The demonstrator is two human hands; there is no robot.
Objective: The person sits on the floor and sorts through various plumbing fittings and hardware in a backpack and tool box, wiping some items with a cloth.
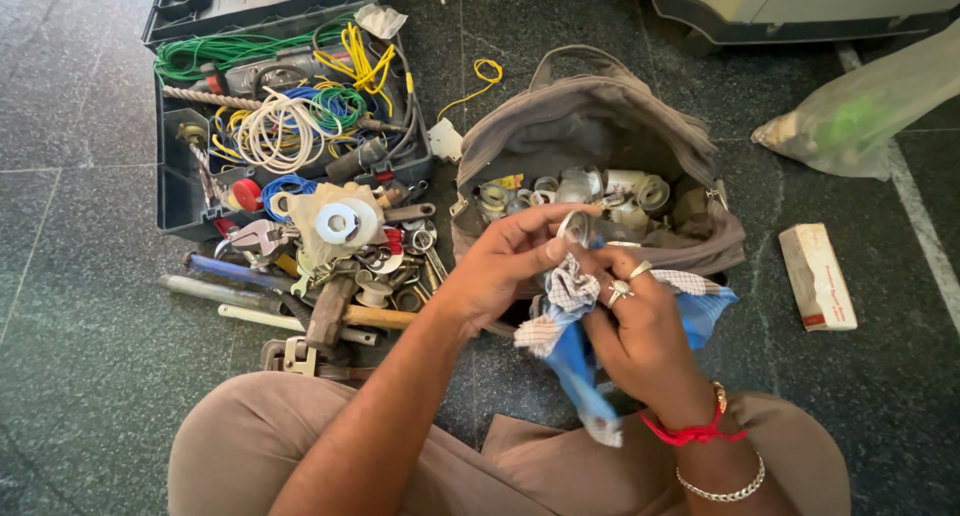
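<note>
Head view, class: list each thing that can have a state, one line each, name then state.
Toolbox: lid open, full of wires.
Bag: open, rolls inside.
Cloth: crumpled, in right hand.
Ring: held by left hand.
Box: closed, flat on floor.

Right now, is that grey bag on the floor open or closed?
Open. The grey bag gapes at its top, and rolls of tape and small fittings show inside it.
</note>
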